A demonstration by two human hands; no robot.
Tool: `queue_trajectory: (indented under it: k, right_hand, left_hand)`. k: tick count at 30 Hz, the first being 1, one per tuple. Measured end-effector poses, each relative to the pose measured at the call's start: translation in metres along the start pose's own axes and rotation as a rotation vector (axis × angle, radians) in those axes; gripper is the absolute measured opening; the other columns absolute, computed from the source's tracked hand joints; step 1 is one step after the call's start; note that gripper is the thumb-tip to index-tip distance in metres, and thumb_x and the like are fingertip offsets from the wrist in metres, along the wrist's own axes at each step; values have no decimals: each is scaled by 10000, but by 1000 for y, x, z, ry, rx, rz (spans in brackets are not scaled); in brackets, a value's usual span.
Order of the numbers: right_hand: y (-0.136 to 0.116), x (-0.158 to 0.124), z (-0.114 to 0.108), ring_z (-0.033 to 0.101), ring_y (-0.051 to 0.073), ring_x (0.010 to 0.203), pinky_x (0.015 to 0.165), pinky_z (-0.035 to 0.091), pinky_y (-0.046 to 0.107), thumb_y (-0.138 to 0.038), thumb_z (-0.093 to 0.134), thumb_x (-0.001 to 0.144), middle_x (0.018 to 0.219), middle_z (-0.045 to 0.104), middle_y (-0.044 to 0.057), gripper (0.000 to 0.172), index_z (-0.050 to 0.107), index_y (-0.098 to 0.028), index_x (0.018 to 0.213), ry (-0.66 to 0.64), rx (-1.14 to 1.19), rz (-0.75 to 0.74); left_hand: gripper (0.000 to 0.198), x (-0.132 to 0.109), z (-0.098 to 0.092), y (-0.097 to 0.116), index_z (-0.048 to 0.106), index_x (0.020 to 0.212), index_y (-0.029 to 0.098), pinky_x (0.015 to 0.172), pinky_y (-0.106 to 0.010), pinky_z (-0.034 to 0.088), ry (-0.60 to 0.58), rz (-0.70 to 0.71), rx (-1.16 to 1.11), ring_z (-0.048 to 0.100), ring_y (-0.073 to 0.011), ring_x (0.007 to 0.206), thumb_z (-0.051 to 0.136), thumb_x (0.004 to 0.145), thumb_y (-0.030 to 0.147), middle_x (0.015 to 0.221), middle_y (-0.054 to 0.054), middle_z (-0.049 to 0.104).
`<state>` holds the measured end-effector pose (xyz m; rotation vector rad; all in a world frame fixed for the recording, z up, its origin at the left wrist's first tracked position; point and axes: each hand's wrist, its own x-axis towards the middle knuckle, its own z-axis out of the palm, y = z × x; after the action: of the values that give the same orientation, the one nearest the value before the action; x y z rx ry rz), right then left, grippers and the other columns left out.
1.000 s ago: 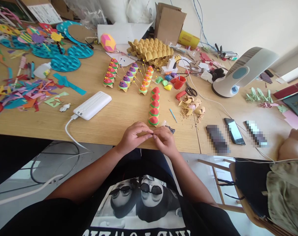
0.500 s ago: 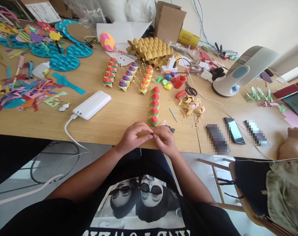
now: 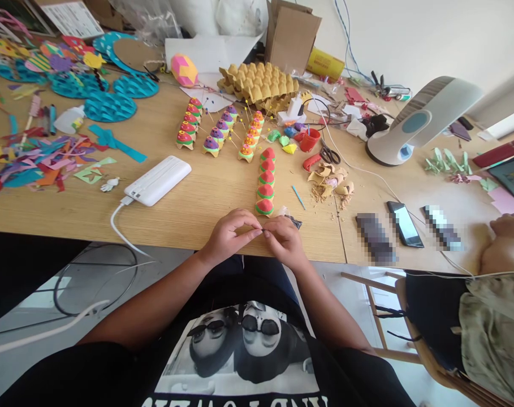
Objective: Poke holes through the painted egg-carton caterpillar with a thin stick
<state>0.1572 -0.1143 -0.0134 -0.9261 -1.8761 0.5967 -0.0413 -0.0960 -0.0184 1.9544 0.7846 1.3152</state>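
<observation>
My left hand (image 3: pixel 232 236) and my right hand (image 3: pixel 283 240) meet at the table's front edge, fingertips almost touching. Pinched between them is a small dark piece (image 3: pixel 263 230), too small to name for certain. Just beyond the fingers lies a strip of egg-carton cups (image 3: pixel 266 177) covered in red and green clay. A small clear packet with something black in it (image 3: pixel 293 219) lies behind my right hand, partly hidden by it. To its right rests a thin blue stick tool (image 3: pixel 298 197).
Decorated egg-carton strips (image 3: pixel 216 137) with pins stand farther back. A white power bank (image 3: pixel 158 180) with a cable lies left. Scissors (image 3: pixel 329 155), a red cup (image 3: pixel 310 140), carton scraps (image 3: pixel 331 182), phones (image 3: pixel 405 224) and a fan (image 3: pixel 418 124) are right. Another person's hand (image 3: pixel 506 243) rests far right.
My hands stay almost in place, fingers shifting slightly around the dark piece. The other person's hand at the right has moved a little. The things on the table have not moved.
</observation>
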Motion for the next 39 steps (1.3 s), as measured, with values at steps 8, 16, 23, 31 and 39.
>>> queue_trajectory:
  k: [8, 16, 23, 31, 39]
  right_hand:
    - [1, 0, 1, 702, 223, 854, 815, 555, 428, -322, 584, 968, 903, 761, 70, 158, 714, -247, 921, -8, -16, 20]
    - [2, -1, 1, 702, 224, 854, 805, 559, 426, -291, 592, 955, 898, 752, 74, 146, 716, -245, 894, 21, -3, 8]
    - [1, -1, 1, 701, 225, 849, 800, 555, 424, -307, 583, 953, 877, 748, 71, 163, 700, -242, 861, 38, -19, 26]
    - [2, -2, 3, 707, 224, 851, 814, 540, 418, -304, 588, 954, 879, 759, 65, 149, 701, -245, 878, 36, -36, 20]
    - [2, -1, 4, 702, 220, 843, 815, 532, 419, -296, 610, 943, 881, 760, 62, 129, 705, -241, 875, 32, -44, 28]
  left_hand:
    - [77, 1, 0, 2, 713, 893, 218, 871, -368, 553, 1, -16, 7, 684, -197, 906, 716, 925, 289, 905, -48, 730]
    - [41, 0, -1, 3, 715, 937, 216, 900, -374, 554, -12, -16, 12, 684, -199, 944, 719, 915, 251, 946, -51, 732]
    - [28, 2, -1, 7, 714, 923, 214, 888, -374, 554, -7, -13, 19, 687, -203, 929, 714, 911, 239, 935, -53, 732]
    - [31, 2, 0, 8, 716, 911, 214, 884, -367, 544, -1, -17, 49, 686, -201, 921, 716, 906, 244, 919, -45, 734]
    - [15, 2, 0, 8, 717, 898, 216, 879, -370, 541, 9, -16, 55, 686, -203, 908, 721, 894, 230, 911, -43, 735]
